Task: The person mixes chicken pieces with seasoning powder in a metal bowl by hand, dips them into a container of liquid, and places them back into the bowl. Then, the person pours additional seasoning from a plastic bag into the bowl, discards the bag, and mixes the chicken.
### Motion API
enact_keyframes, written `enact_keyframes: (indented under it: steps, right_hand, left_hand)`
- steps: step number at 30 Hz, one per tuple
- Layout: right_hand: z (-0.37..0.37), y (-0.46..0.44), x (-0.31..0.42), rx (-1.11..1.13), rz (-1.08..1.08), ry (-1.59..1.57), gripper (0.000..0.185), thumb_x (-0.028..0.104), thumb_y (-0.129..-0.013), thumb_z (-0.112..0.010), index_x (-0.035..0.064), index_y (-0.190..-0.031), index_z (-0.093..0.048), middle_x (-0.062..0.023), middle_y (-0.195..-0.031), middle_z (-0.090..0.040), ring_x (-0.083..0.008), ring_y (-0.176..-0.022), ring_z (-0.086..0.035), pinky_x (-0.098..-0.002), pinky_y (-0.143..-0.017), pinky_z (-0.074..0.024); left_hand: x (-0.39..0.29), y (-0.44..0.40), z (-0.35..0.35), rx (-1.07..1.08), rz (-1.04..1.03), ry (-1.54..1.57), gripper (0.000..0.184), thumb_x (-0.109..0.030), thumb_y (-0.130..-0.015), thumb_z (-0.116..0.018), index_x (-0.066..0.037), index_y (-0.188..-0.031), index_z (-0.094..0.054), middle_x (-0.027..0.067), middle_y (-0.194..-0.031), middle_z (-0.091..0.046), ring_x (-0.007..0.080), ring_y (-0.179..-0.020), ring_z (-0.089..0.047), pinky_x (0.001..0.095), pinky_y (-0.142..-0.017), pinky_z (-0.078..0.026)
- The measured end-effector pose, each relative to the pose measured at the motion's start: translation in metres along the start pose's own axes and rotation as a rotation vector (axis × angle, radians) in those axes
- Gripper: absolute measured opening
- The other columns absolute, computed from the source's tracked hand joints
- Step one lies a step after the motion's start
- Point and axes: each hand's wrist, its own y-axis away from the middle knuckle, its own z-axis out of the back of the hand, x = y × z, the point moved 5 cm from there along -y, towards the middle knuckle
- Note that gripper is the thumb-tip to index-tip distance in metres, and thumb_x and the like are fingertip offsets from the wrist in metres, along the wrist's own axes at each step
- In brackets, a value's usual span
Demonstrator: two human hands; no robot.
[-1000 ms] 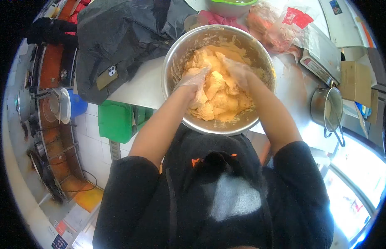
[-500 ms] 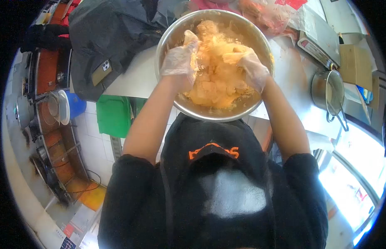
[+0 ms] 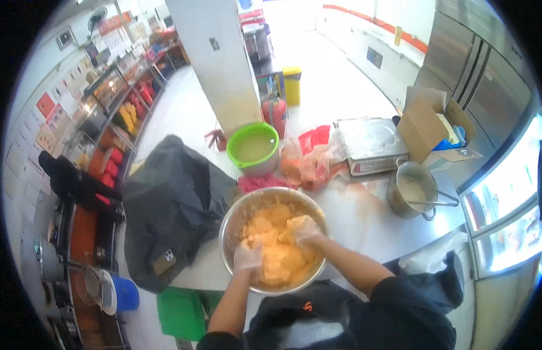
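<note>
A round steel bowl (image 3: pixel 225 248) stands at the near edge of the counter. In it lies a heap of meat pieces (image 3: pixel 278 259) under a thick orange coating; their exact kind is hard to make out. Both hands wear clear plastic gloves. On the bowl's left side, my left hand (image 3: pixel 248 256) presses into the heap, its fingers buried among the pieces. My right hand (image 3: pixel 306 229) reaches in from the right, its smeared fingers curled round some of the coated meat.
Behind the bowl are a green-rimmed tub (image 3: pixel 252 149), plastic bags (image 3: pixel 317 163) and a scale (image 3: pixel 373 143). To the right stand a pot (image 3: pixel 410 186) and a cardboard box (image 3: pixel 428 131). Black plastic sheeting (image 3: pixel 166 204) with a phone (image 3: pixel 164 262) lies left.
The head view has tilted up and shows more of the room. Inside the bowl, my hands have moved closer together, with the left one lower among the pieces.
</note>
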Motion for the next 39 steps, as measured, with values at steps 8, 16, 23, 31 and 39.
enact_keyframes:
  steps: [8,16,23,31,39]
  right_hand:
    - [0.009,0.024,-0.001,-0.129,-0.155,-0.56,0.04,0.043,-0.098,-0.046,0.0143,-0.101,-0.073,-0.0124,-0.103,-0.072,-0.0358,-0.095,-0.067,-0.0468,-0.085,-0.0515]
    - [-0.014,-0.001,0.004,-0.059,0.09,-0.305,0.037,0.038,-0.098,-0.046,0.0149,-0.101,-0.074,-0.0139,-0.101,-0.072,-0.0348,-0.095,-0.067,-0.0455,-0.084,-0.0525]
    - [-0.022,0.009,-0.002,-0.144,0.162,-0.308,0.021,0.022,-0.083,-0.059,0.0087,-0.087,-0.075,-0.0162,-0.092,-0.072,-0.0316,-0.086,-0.07,-0.0436,-0.076,-0.0556]
    - [0.019,0.058,-0.001,-0.307,0.06,-0.63,0.027,0.019,-0.071,-0.071,0.0077,-0.095,-0.077,-0.0144,-0.094,-0.074,-0.0271,-0.089,-0.072,-0.0396,-0.078,-0.0564]
    - [-0.011,0.082,0.015,-0.758,-0.074,-0.842,0.015,0.02,-0.072,-0.069,0.0114,-0.083,-0.076,-0.0082,-0.082,-0.072,-0.0252,-0.08,-0.071,-0.0402,-0.068,-0.0563]
  left_hand:
    - [0.004,-0.003,-0.002,-0.008,0.049,-0.257,0.067,-0.06,-0.088,-0.058,-0.001,-0.118,-0.067,0.0269,-0.119,-0.065,0.0377,-0.116,-0.061,0.0414,-0.098,-0.047]
    - [0.014,-0.011,0.008,-0.131,0.004,-0.162,0.059,-0.056,-0.087,-0.059,-0.009,-0.121,-0.067,0.0251,-0.117,-0.067,0.0386,-0.115,-0.062,0.0443,-0.097,-0.048]
    - [-0.021,0.017,0.001,-0.194,-0.098,-0.111,0.042,-0.041,-0.089,-0.065,-0.005,-0.111,-0.07,0.0202,-0.104,-0.071,0.0339,-0.103,-0.068,0.0431,-0.087,-0.051]
    - [0.022,-0.013,-0.037,-0.205,-0.218,-0.485,0.061,-0.049,-0.097,-0.055,-0.001,-0.135,-0.053,0.0244,-0.121,-0.065,0.0343,-0.111,-0.064,0.0414,-0.094,-0.05]
    - [0.04,0.019,-0.058,0.0,-0.174,-0.053,0.057,-0.048,-0.098,-0.052,-0.003,-0.133,-0.054,0.0191,-0.12,-0.066,0.034,-0.105,-0.065,0.041,-0.09,-0.051]
